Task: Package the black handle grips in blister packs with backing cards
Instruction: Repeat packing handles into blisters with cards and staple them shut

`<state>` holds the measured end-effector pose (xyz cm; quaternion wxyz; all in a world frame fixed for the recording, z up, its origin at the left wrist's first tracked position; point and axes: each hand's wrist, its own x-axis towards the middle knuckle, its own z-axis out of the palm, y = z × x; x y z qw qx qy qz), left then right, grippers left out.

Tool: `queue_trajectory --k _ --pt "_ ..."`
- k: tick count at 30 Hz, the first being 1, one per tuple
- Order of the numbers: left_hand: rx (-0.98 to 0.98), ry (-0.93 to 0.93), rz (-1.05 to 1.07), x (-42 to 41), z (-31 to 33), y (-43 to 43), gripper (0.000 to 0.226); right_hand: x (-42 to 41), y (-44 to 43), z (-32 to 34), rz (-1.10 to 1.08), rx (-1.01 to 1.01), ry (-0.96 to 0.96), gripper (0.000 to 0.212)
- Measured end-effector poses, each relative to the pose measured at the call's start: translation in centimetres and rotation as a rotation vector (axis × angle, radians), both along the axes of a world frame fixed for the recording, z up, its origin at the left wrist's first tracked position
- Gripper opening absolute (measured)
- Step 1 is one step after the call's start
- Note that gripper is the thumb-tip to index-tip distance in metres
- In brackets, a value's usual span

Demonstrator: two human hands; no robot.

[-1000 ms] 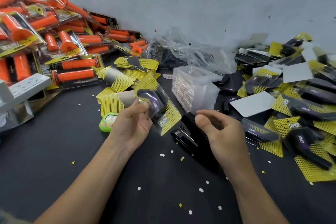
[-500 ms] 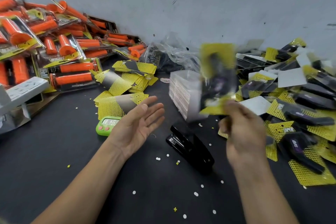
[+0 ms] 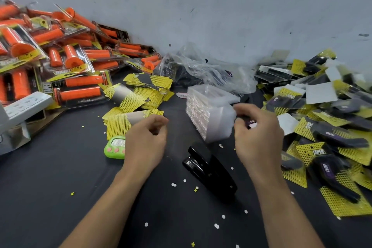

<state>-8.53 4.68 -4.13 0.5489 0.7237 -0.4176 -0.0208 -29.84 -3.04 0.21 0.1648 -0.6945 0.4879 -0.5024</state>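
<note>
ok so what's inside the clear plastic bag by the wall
Through the clear plastic bag only dark items show; its crumpled film hides their shape and number.

Small paper punch-outs [image 3: 216,226] dot the dark table [image 3: 60,187], where a black stapler [image 3: 209,169] and a green timer [image 3: 113,148] lie near the middle. Behind them sit loose yellow backing cards [image 3: 120,125], a stack of clear blister trays [image 3: 207,110] and a crumpled plastic bag [image 3: 201,70]. Heaped orange packs [image 3: 76,90] crowd the left, packed black handle grips [image 3: 332,143] the right.
</note>
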Motion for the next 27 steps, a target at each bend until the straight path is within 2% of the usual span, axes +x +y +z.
queue_trajectory --k 3,4,6,8,10,11,13,14,16,18,22,25,27 --pt "0.427 -0.421 0.134 1.4 0.2 -1.9 0.039 1.5 -2.3 2.8 0.070 -0.018 0.233 0.051" --pt "0.570 -0.484 0.136 1.7 0.1 -2.6 0.048 2.0 -2.9 3.8 0.067 -0.003 0.258 0.051" --pt "0.705 -0.497 0.144 1.5 -0.5 -3.5 0.052 2.9 -4.1 5.1 0.049 -0.024 0.292 0.048" --pt "0.723 -0.488 0.147 0.9 -1.4 -3.8 0.044 3.6 -5.0 6.0 0.095 -0.057 0.381 0.060" --pt "0.719 -0.503 0.157 0.6 -1.9 -3.8 0.042 4.1 -5.9 6.5 0.218 0.016 0.439 0.072" --pt "0.710 -0.509 0.165 0.6 -2.0 -3.7 0.042 4.3 -6.4 6.7 0.285 0.090 0.470 0.064" --pt "0.690 -0.504 0.167 0.7 -2.0 -3.7 0.043 4.4 -7.1 6.1 0.390 0.275 0.562 0.035" --pt "0.684 -0.494 0.160 0.7 -2.0 -3.6 0.044 4.4 -7.1 5.3 0.426 0.357 0.613 0.031" --pt "0.680 -0.470 0.152 0.6 -2.1 -3.6 0.048 4.2 -7.3 2.8 0.448 0.429 0.660 0.056" --pt "0.678 -0.461 0.151 0.5 -2.2 -3.7 0.048 4.5 -7.0 0.4 0.423 0.355 0.560 0.066" --pt "0.663 -0.450 0.133 0.5 -2.5 -3.9 0.034 6.3 -7.8 -1.8 0.351 0.236 0.436 0.047" --pt "0.649 -0.464 0.132 0.8 -2.6 -3.9 0.033 8.0 -9.2 -0.9 0.395 0.243 0.492 0.049" --pt "0.650 -0.487 0.132 1.1 -2.6 -3.9 0.033 8.7 -10.2 0.3 0.378 0.231 0.606 0.051"
